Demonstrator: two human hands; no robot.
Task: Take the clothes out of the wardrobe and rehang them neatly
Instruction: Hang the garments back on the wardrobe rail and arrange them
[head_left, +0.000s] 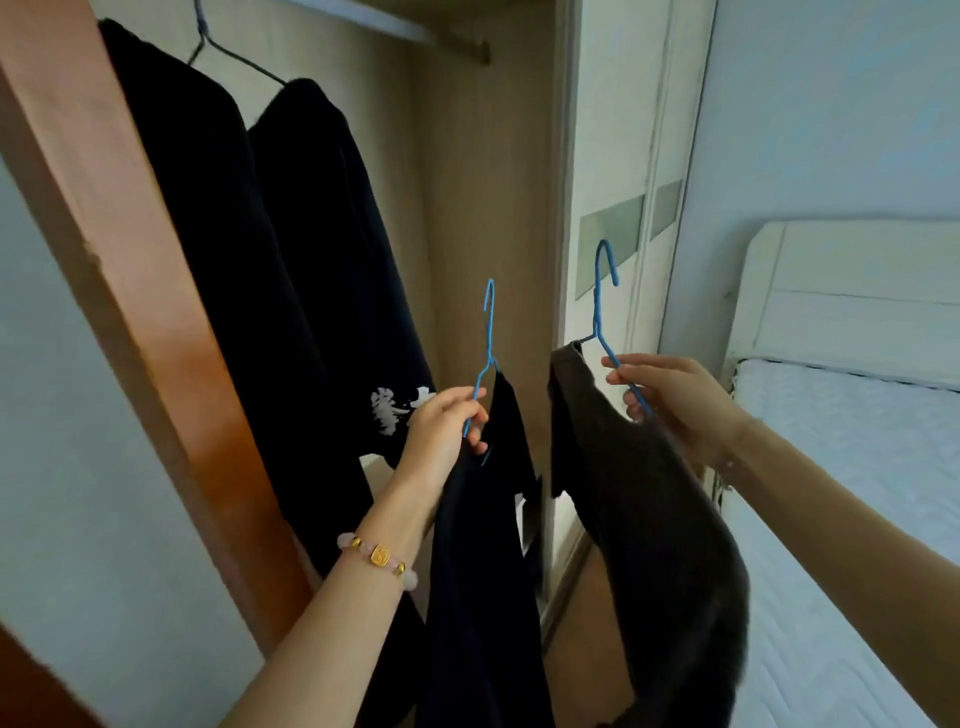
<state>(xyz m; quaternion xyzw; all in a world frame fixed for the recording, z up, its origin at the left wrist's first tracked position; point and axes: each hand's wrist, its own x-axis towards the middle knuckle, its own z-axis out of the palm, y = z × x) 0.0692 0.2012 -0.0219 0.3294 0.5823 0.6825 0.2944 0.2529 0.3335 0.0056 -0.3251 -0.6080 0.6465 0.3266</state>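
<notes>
Blue wire, thin and bent into a hook and sloping shoulders, formed both hangers held up in front of the open wooden wardrobe (483, 208). The left hand (441, 431), its wrist ringed by a bracelet of pale pink and gold beads (379, 556), pinched the left blue wire hanger (487, 338) by one sloping arm; a soft, matte dark navy garment (483, 571) drooped from it in long folds. The right hand (670, 400) closed its fingers around the arm of the right blue wire hanger (602, 296), from which a heavier, slightly fuzzy dark brown garment (649, 519) sagged in a curve. The two garments hung just beside each other without touching. Inside the wardrobe, two black garments (291, 249) hung from a dark wire hanger (218, 47), one printed with white characters near its hem. A white quilted mattress (841, 467) lay to the right.
</notes>
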